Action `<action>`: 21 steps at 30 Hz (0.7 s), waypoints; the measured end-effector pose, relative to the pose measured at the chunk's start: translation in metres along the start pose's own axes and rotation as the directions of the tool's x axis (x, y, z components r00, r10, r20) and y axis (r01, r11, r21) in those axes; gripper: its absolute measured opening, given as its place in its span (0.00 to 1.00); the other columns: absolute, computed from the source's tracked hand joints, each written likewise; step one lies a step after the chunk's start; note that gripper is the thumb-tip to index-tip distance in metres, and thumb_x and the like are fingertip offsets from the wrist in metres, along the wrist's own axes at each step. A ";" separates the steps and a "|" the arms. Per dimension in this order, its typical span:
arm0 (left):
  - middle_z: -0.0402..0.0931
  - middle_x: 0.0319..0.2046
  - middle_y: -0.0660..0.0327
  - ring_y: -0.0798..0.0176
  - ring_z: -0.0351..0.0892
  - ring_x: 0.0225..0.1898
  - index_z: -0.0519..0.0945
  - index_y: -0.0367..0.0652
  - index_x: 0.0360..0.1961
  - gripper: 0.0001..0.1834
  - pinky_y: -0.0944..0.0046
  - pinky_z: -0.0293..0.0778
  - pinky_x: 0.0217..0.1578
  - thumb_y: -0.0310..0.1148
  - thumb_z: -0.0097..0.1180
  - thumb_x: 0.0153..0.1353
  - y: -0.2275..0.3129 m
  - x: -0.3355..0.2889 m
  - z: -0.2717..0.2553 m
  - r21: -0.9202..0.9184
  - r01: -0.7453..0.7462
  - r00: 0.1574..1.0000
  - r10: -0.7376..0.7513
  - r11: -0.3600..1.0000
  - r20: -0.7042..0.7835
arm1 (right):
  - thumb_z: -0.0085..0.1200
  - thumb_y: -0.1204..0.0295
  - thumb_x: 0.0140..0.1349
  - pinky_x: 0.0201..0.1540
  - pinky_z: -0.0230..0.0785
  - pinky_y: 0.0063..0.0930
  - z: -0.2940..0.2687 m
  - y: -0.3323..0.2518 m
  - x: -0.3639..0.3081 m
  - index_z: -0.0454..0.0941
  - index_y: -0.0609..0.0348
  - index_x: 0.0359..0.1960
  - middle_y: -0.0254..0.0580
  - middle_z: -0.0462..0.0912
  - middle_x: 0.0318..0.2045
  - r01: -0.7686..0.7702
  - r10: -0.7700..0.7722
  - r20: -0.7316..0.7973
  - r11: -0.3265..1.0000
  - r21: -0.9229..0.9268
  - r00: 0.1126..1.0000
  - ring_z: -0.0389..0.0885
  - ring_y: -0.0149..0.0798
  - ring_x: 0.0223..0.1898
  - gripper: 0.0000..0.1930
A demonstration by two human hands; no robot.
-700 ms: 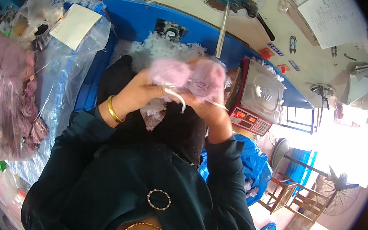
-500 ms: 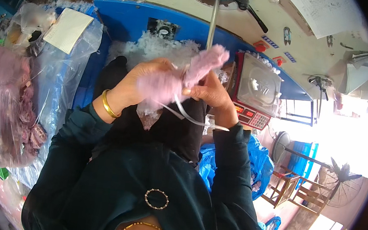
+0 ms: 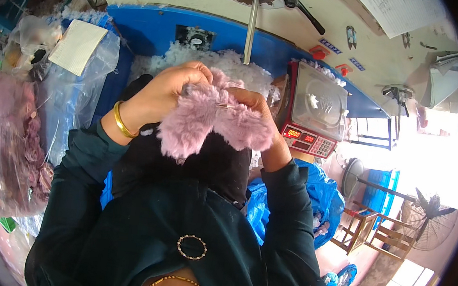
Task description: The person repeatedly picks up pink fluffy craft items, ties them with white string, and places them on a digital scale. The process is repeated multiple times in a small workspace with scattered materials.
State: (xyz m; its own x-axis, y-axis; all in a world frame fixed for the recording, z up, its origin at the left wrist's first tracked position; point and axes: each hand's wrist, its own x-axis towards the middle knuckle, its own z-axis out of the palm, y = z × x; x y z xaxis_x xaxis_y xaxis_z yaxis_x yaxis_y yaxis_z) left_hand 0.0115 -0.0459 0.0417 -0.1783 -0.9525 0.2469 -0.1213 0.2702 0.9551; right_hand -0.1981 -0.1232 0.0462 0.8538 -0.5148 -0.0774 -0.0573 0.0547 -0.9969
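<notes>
We find the pink plush piece (image 3: 210, 110) left of the red scale (image 3: 317, 105), left hand (image 3: 170, 88) and right hand (image 3: 256, 104) both pinching its upper middle. We judge its two lower lobes (image 3: 245, 127) shaped; whether its centre is finished, we cannot tell.

The pink piece (image 3: 189, 124) I hold, centre frame, is deep-piled plush, shaggy and matt. My bangle (image 3: 121, 121) is smooth, glossy, gold-coloured metal; my dark sleeve (image 3: 86, 169), matt cloth. Upper centre, the tube (image 3: 251, 30) is polished metal and the white stuffing (image 3: 221, 59) fluffy fibre. At left, the clear bag (image 3: 0, 139) is wrinkled, shiny plastic; the notepad sheet (image 3: 77, 46), matt paper. Lower right, the blue bag (image 3: 332, 203) is crinkled, glossy plastic.
</notes>
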 end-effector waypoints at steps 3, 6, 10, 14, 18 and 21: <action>0.73 0.38 0.59 0.65 0.72 0.40 0.75 0.37 0.32 0.13 0.69 0.68 0.43 0.26 0.65 0.46 -0.004 0.005 0.010 0.030 -0.046 0.996 0.048 0.998 -0.075 | 0.58 0.77 0.51 0.44 0.69 0.23 -0.019 0.005 -0.005 0.78 0.64 0.39 0.34 0.81 0.39 -0.064 0.067 0.047 0.995 -0.072 0.997 0.75 0.25 0.42 0.12; 0.73 0.38 0.59 0.63 0.73 0.41 0.76 0.37 0.34 0.15 0.68 0.68 0.44 0.28 0.66 0.44 -0.011 0.014 0.021 0.013 -0.085 0.987 0.086 0.996 -0.135 | 0.58 0.73 0.51 0.45 0.70 0.26 -0.025 0.002 -0.009 0.78 0.64 0.40 0.40 0.81 0.39 0.017 -0.022 -0.038 0.992 -0.124 0.999 0.77 0.29 0.42 0.14; 0.74 0.40 0.58 0.61 0.73 0.43 0.76 0.36 0.36 0.17 0.65 0.68 0.46 0.30 0.64 0.44 -0.025 0.041 0.018 0.187 -0.197 0.935 0.241 0.962 -0.259 | 0.64 0.73 0.43 0.39 0.70 0.31 -0.037 -0.006 0.002 0.76 0.64 0.35 0.44 0.79 0.31 0.142 -0.276 -0.262 0.890 -0.433 0.925 0.78 0.38 0.35 0.16; 0.75 0.41 0.58 0.59 0.73 0.44 0.77 0.36 0.37 0.16 0.64 0.68 0.46 0.29 0.62 0.45 -0.042 0.067 0.008 0.232 -0.182 0.916 0.251 0.955 -0.312 | 0.63 0.76 0.44 0.35 0.69 0.29 -0.042 -0.017 0.027 0.76 0.64 0.33 0.45 0.78 0.28 0.197 -0.532 -0.271 0.664 -0.722 0.802 0.77 0.40 0.30 0.13; 0.76 0.40 0.57 0.59 0.75 0.46 0.78 0.36 0.37 0.13 0.64 0.69 0.48 0.27 0.60 0.49 -0.065 0.092 -0.004 0.135 -0.192 0.929 0.225 0.972 -0.295 | 0.64 0.74 0.46 0.37 0.71 0.28 -0.034 -0.012 0.036 0.77 0.63 0.35 0.49 0.80 0.30 0.102 -0.357 -0.464 0.866 -0.490 0.810 0.80 0.41 0.33 0.14; 0.77 0.39 0.59 0.65 0.77 0.43 0.77 0.35 0.42 0.12 0.69 0.72 0.46 0.28 0.55 0.58 -0.077 0.100 -0.001 -0.575 -0.318 0.948 0.265 0.754 -0.177 | 0.63 0.64 0.48 0.37 0.74 0.34 -0.018 -0.027 0.060 0.75 0.62 0.41 0.54 0.81 0.33 -0.088 -0.445 -0.489 0.666 -0.741 0.750 0.82 0.49 0.36 0.21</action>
State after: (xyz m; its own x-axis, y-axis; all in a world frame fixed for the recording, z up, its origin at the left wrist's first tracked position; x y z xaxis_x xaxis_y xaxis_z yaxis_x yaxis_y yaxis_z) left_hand 0.0044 -0.1618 -0.0065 -0.0283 -0.8559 0.5163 0.5267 0.4263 0.7355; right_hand -0.1543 -0.1712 0.0686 0.4131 -0.8290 0.3770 -0.4965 -0.5520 -0.6699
